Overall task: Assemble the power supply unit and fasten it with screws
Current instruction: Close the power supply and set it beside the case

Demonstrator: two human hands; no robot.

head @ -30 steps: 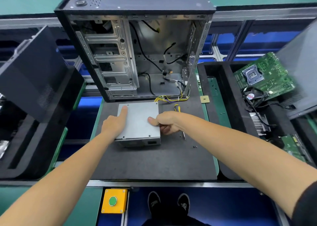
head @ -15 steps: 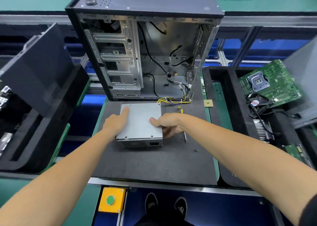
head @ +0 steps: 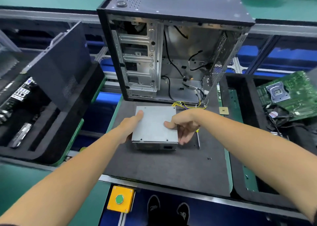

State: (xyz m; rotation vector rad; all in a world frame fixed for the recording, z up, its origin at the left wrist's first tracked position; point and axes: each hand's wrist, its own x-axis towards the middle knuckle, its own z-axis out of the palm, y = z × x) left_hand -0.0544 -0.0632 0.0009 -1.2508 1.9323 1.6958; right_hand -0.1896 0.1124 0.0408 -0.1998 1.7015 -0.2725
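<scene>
A grey metal power supply unit [head: 154, 124] lies flat on the dark foam mat [head: 163, 167], just in front of the open black computer case [head: 171, 54]. Its yellow and black wires [head: 188, 105] run from its far right corner toward the case. My left hand [head: 132, 126] grips the unit's left side, thumb on top. My right hand [head: 183, 126] grips its right side, thumb on the lid and fingers down the wall. A screwdriver [head: 198, 140] lies on the mat right of the unit, partly hidden by my right hand. Small dark screws [head: 209, 158] sit further right.
A black foam tray with a tilted side panel [head: 60, 68] stands at the left. A green motherboard [head: 288, 95] and a fan rest in the tray at the right. A small chip [head: 223, 110] lies beside the case. A yellow box with a green button [head: 120, 199] sits below the mat.
My right hand's fingers have spread further down the unit's right wall. The view has shifted a little; the unit stays on the mat.
</scene>
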